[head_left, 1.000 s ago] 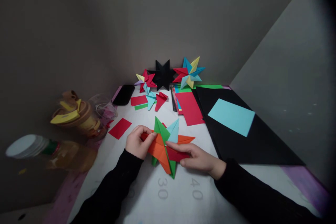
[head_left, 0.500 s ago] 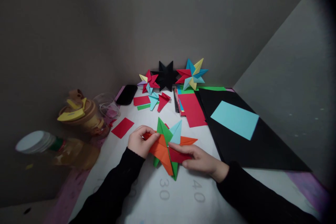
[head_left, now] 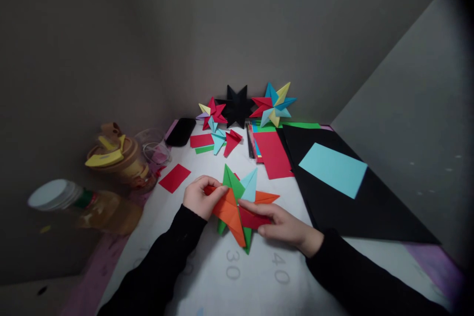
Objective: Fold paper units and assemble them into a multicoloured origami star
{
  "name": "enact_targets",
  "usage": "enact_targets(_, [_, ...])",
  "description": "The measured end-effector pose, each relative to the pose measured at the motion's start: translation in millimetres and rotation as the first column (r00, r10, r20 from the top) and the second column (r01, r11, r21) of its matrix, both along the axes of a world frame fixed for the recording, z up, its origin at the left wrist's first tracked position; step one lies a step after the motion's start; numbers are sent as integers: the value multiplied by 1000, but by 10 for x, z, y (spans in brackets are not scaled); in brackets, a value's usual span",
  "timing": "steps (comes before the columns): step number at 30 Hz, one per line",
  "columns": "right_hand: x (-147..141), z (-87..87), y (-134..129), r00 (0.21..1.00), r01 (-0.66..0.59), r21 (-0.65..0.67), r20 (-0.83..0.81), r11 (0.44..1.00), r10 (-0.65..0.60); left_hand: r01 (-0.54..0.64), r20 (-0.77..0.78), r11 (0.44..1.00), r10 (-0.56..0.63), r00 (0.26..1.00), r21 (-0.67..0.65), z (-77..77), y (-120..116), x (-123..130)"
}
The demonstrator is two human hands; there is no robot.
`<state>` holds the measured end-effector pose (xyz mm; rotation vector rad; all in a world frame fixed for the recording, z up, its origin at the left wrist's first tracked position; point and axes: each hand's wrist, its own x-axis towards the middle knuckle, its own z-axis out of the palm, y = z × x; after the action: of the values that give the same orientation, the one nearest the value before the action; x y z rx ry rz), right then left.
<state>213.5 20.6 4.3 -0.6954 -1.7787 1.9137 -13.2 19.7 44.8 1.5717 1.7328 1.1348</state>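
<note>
A folded paper star (head_left: 231, 212) with orange, green, light blue and red points is held between my hands, just above the white table cover. My left hand (head_left: 203, 196) pinches an orange point on its left side between thumb and fingers. On the other side, my right hand (head_left: 283, 224) grips the red point, thumb below, with the index fingertip pressed near the star's centre. The fingers hide part of the red and orange points.
Finished stars in black (head_left: 237, 106) and mixed colours (head_left: 276, 103) lean on the back wall. Small folded pieces (head_left: 232, 141) and red paper (head_left: 273, 155) lie before them. Black card (head_left: 333, 212) bears a light blue sheet (head_left: 333, 169) at right. A phone (head_left: 180, 132), a cup (head_left: 122, 158) and a jar (head_left: 107, 212) stand left.
The view has shifted very slightly, so everything sits a little further right. Both hands keep the same hold on the star.
</note>
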Motion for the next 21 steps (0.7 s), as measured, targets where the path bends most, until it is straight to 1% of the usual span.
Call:
enact_targets(3, [-2, 10, 0, 1000, -6, -1, 3, 1000, 6, -9, 21, 1000, 9, 1000, 0, -6, 2, 6])
enact_targets(8, [-28, 53, 4, 1000, -17, 40, -14, 999, 18, -19, 115, 999, 14, 993, 41, -28, 12, 6])
enact_targets(14, [-70, 4, -17, 998, 45, 55, 50, 997, -48, -32, 120, 998, 24, 992, 62, -27, 5, 20])
enact_targets(21, [-76, 29, -22, 997, 21, 49, 76, 999, -24, -26, 154, 998, 16, 988, 65, -43, 14, -2])
